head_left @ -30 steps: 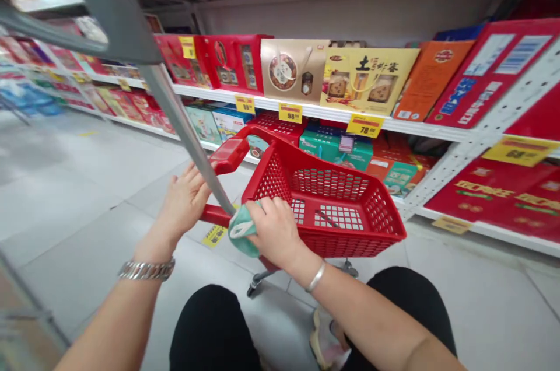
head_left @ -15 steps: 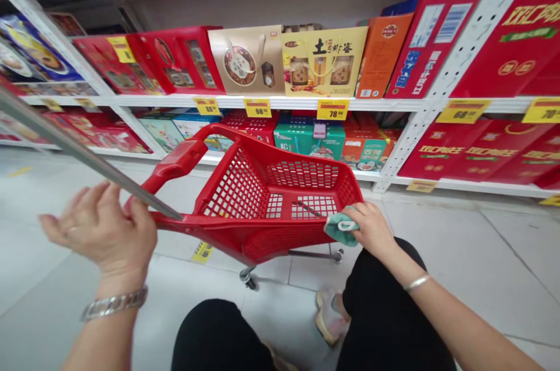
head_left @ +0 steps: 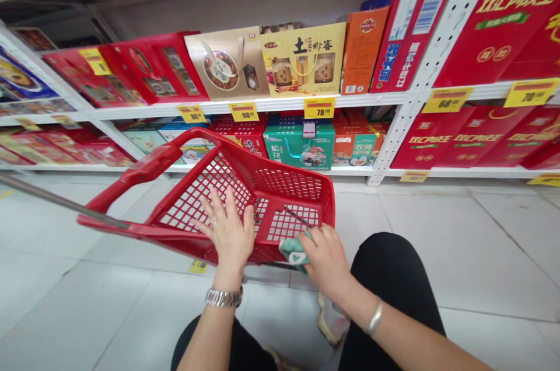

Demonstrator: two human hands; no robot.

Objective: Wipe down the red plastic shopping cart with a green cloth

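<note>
A red plastic shopping cart (head_left: 273, 193) with lattice sides stands in front of me, its handle toward the left. My left hand (head_left: 230, 225), fingers spread, is over the cart's near side and holds nothing; whether it touches the rim I cannot tell. In my right hand (head_left: 326, 254) is a folded green cloth (head_left: 293, 249) with a white loop, held at the near right corner of the cart. A thin dark rod (head_left: 297, 217) lies along the cart's floor. From the cart's handle end a grey metal pole (head_left: 61, 203) runs off to the left.
White shelving (head_left: 258, 104) stretches behind the cart, stocked with gift boxes such as a yellow honey box (head_left: 303, 60) and a green box (head_left: 300, 144). Tall red boxes (head_left: 490, 27) stand at the right. My knees (head_left: 398, 295) are close to the cart on the tiled floor (head_left: 122, 307).
My left hand has moved right, from beside the pole to over the cart. The cart sits further left in view, and my right hand with the cloth has shifted left and down.
</note>
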